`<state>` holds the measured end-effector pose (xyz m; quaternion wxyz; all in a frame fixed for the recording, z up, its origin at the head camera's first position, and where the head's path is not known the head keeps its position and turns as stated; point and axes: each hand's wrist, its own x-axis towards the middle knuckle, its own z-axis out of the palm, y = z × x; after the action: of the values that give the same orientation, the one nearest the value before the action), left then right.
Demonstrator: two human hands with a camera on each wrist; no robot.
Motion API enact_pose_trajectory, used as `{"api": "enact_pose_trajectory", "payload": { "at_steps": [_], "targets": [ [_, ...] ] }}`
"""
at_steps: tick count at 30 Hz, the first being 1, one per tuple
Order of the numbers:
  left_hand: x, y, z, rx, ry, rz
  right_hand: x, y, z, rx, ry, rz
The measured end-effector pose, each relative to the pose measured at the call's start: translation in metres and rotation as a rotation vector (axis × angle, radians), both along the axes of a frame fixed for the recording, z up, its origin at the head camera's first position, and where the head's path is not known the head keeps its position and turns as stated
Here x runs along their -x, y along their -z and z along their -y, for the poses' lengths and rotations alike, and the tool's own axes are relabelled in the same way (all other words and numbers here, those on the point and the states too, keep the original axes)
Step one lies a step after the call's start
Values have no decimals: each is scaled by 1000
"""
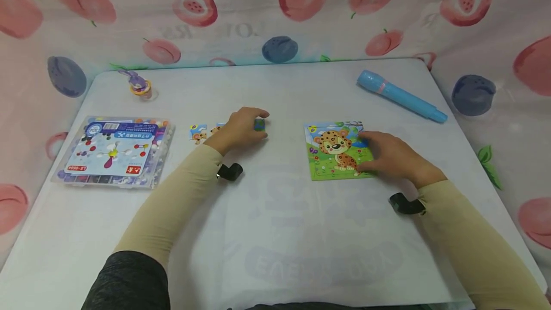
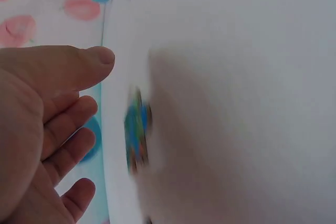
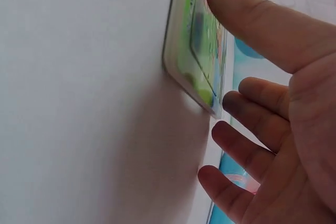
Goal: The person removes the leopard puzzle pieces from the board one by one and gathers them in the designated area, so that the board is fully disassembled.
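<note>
A square picture puzzle [image 1: 320, 166] with a spotted leopard cub on green grass lies flat right of the middle of the table. At its right edge is my right hand [image 1: 393, 157], thumb over the lower right part and fingers loosely spread. In the right wrist view the thumb overlaps the board [image 3: 184, 61], and the other fingers hold nothing. My left hand [image 1: 241, 130] hovers over a row of small puzzle pieces [image 1: 198, 133], partly hiding them. The left wrist view shows its fingers relaxed with nothing between them, a blurred blue and green piece [image 2: 136, 129] lying beyond.
A clear plastic case [image 1: 107, 152] of coloured beads with a blue label sits at the left. Behind it stands a small purple rabbit figure [image 1: 137, 83]. At the back right lies a light blue tube-shaped object [image 1: 400, 95]. A fruit-print curtain [image 1: 241, 18] hangs beyond the table.
</note>
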<state>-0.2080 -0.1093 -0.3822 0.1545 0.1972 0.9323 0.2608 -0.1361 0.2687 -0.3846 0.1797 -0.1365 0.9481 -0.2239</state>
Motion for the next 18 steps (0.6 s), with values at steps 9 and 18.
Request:
{"api": "enact_pose_trajectory", "payload": {
  "at_steps": [9, 18],
  "targets": [
    [-12, 0, -45, 51, 121, -26, 5, 4, 0, 0, 15, 37],
    [-31, 13, -93, 101, 181, -78, 5, 4, 1, -1, 15, 49]
  ]
}}
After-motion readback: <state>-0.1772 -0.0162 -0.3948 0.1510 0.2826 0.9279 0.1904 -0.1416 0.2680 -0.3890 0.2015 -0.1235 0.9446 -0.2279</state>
